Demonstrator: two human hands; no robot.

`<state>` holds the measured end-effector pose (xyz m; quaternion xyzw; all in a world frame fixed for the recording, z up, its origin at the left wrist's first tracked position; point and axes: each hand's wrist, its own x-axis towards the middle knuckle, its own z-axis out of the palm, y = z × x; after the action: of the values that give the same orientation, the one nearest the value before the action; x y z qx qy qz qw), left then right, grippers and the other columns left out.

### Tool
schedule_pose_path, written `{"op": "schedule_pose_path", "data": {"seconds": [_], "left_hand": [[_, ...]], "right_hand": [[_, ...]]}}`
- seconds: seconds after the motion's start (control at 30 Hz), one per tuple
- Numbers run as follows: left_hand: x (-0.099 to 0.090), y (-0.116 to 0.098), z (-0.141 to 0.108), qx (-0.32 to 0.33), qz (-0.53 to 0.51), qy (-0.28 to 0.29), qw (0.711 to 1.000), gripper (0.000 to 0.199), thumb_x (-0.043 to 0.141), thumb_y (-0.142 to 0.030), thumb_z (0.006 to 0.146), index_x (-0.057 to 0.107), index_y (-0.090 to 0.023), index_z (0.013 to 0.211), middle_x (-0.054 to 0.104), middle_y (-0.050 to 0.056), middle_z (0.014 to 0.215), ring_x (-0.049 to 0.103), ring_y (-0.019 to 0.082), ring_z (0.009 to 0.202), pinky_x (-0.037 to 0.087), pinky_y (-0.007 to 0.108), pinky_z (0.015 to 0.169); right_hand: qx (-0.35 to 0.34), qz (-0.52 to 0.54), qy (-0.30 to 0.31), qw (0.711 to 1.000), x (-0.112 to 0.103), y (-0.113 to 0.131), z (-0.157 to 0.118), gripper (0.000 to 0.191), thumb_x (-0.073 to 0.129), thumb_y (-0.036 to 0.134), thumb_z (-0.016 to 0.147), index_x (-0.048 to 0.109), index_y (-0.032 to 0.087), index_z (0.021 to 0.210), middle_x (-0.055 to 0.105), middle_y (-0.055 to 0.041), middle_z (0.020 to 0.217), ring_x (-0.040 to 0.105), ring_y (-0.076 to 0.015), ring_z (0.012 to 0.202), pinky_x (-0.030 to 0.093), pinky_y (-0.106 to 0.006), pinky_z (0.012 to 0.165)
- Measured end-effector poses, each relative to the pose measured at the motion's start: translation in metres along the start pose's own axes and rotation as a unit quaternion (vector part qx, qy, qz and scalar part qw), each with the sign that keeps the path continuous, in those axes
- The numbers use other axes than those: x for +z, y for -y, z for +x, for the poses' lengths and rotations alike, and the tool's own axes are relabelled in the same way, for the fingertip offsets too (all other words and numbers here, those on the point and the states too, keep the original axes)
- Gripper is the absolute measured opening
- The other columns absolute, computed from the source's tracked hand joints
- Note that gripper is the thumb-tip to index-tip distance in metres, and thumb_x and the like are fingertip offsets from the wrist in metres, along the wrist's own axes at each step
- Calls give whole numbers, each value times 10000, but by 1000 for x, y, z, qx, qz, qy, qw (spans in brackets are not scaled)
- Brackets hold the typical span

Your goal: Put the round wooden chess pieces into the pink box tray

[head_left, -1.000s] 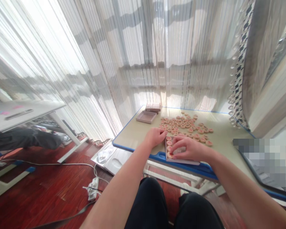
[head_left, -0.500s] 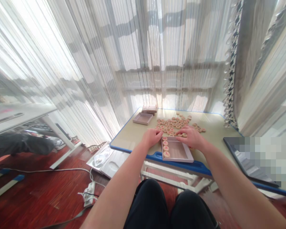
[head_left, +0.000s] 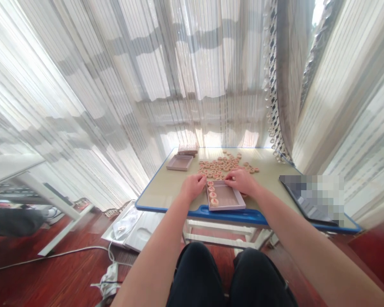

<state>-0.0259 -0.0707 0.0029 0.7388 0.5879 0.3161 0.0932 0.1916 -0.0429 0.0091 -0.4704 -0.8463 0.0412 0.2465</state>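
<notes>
Shallow pinkish cardboard box (head_left: pixel 228 208), four round red-marked wooden discs (head_left: pixel 213 195) along 9 o'clock wall. Left hand (head_left: pixel 193 186) curled at 10, right hand (head_left: pixel 242 180) loosely pinched near 12; can't tell grip. Scattered tan wooden discs (head_left: pixel 207 166) beyond, 12 o'clock. Imo brace box lightly, seat discs flat.

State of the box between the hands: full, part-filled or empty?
Part-filled: four discs line the left side of the box; the rest looks bare.

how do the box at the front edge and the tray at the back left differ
The front box holds a column of four round pieces; the back-left tray looks empty. The front box touches the right hand; the back-left tray touches neither hand. Both are shallow and open.
</notes>
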Motion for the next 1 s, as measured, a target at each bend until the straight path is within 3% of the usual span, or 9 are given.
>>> {"op": "schedule_pose_path", "data": {"seconds": [0.17, 0.27, 0.33, 0.43, 0.67, 0.8, 0.9, 1.0], "left_hand": [[-1, 0, 1, 0, -6, 4, 1000, 413, 378, -404, 841, 590, -153, 591, 569, 13, 561, 466, 124, 579, 280, 238, 549], [-1, 1, 1, -1, -4, 11, 1000, 410, 381, -405, 838, 595, -153, 595, 577, 15, 565, 479, 127, 584, 287, 238, 551], [-1, 0, 1, -2, -3, 15, 1000, 406, 386, -403, 834, 598, -153, 596, 589, 19, 579, 489, 130, 595, 295, 238, 555], [-2, 0, 1, 2, -6, 23, 1000, 388, 392, -394, 831, 608, -158, 612, 616, 23, 621, 508, 135, 622, 316, 236, 577], [-1, 3, 2, 19, -9, 29, 999, 371, 393, -378, 835, 604, -164, 618, 634, 19, 648, 525, 134, 639, 332, 233, 591], [0, 4, 3, 30, -9, 33, 999, 374, 395, -376, 838, 610, -163, 618, 638, 18, 654, 529, 134, 644, 339, 232, 598], [2, 6, 4, 34, -14, 34, 999, 367, 404, -375, 835, 632, -165, 640, 643, 16, 667, 535, 135, 652, 350, 231, 609], [3, 6, 5, 29, -23, 31, 999, 354, 422, -377, 825, 654, -167, 659, 645, 15, 661, 539, 138, 654, 359, 230, 612]], "right_hand": [[23, 35, -28, 999, -8, -7, 4, 225, 536, 300, 754, 728, 184, 768, 694, -48, 825, 592, -197, 849, 430, -286, 803], [132, 46, -61, 988, -17, -23, 5, 270, 488, 262, 762, 717, 172, 871, 697, -57, 901, 610, -186, 837, 440, -269, 755], [213, 30, -45, 976, -21, -35, 4, 290, 497, 241, 734, 707, 166, 919, 700, -67, 866, 621, -187, 779, 440, -263, 690], [268, 37, 21, 963, -24, -47, 1, 281, 527, 240, 695, 702, 172, 904, 697, -61, 758, 618, -182, 675, 420, -259, 592], [265, 62, 42, 961, -22, -42, 0, 230, 556, 266, 689, 696, 166, 842, 670, -49, 653, 580, -163, 561, 404, -268, 538], [251, 24, 22, 967, -17, -43, 2, 171, 587, 279, 678, 694, 187, 775, 687, -56, 766, 608, -190, 684, 423, -272, 590], [256, 5, -6, 967, -16, -41, 4, 237, 611, 317, 675, 690, 184, 854, 694, -67, 846, 617, -212, 761, 435, -277, 628], [201, 33, -61, 977, -18, -28, 4, 268, 612, 345, 695, 678, 178, 894, 696, -67, 900, 615, -206, 809, 441, -281, 701]]}}
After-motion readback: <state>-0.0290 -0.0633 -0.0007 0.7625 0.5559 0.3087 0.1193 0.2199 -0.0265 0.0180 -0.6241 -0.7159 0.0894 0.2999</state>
